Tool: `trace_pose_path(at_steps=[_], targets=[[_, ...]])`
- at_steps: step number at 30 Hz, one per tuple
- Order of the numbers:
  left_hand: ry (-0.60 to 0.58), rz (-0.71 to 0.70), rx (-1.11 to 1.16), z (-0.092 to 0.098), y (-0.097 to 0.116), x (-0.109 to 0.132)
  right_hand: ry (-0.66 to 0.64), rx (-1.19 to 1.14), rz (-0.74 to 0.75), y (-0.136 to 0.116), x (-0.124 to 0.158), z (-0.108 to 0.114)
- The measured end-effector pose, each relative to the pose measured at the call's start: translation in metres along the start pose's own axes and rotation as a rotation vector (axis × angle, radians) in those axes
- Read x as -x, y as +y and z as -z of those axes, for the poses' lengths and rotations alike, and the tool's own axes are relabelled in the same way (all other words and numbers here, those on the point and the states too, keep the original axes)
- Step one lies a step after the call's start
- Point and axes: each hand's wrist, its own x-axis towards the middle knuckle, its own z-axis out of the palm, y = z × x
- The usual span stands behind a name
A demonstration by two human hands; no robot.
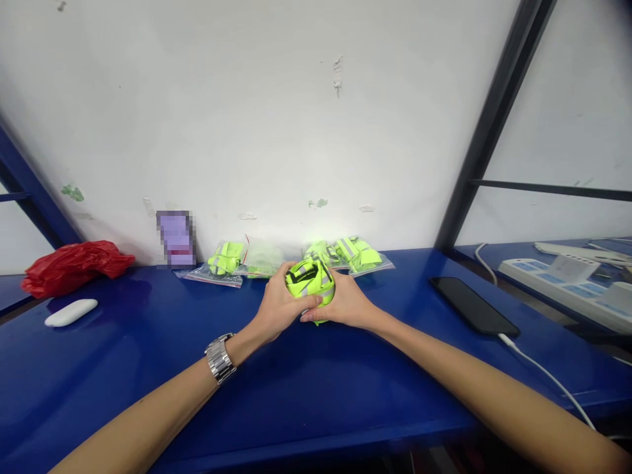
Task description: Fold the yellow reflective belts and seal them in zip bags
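Between my two hands is a bundled neon-yellow reflective vest [312, 282] with grey strips and black edging, rolled into a compact wad. My left hand [281, 299], with a metal watch [220, 359] on its wrist, wraps the bundle from the left, thumb across its near side. From the right, my right hand [348, 301] grips it the same way, and the thumbs almost meet in front. The far fingers of both hands are hidden behind the bundle. Just beyond lie clear zip bags with similar yellow bundles, one on the left [226, 259] and one on the right [359, 253].
The blue table [306, 395] runs up to a white wall. On the left are a red plastic bag [76, 266], a white case [72, 313] and a blurred-out purple upright object [176, 238]. To the right lie a black phone [473, 306] with a white cable and a power strip [567, 286].
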Motion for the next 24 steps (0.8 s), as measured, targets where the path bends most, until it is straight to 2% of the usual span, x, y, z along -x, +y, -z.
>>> trace_pose_path(at_steps=[3, 6, 13, 18, 24], targets=[[-0.029, -0.038, -0.108, 0.0, 0.004, 0.0, -0.166, -0.182, -0.021, 0.002, -0.001, 0.002], [-0.092, -0.073, -0.087, 0.001, 0.01, 0.001, -0.27, -0.405, -0.056, 0.003, 0.001, 0.001], [-0.187, -0.064, 0.085, -0.002, 0.013, 0.007, -0.322, -0.722, -0.192, 0.004, 0.005, -0.007], [-0.24, -0.002, 0.16, -0.002, 0.014, 0.008, -0.392, -0.797, -0.2, -0.001, 0.007, -0.01], [-0.273, 0.132, 0.326, 0.008, 0.006, 0.002, -0.299, -0.78, -0.196, -0.005, 0.008, -0.02]])
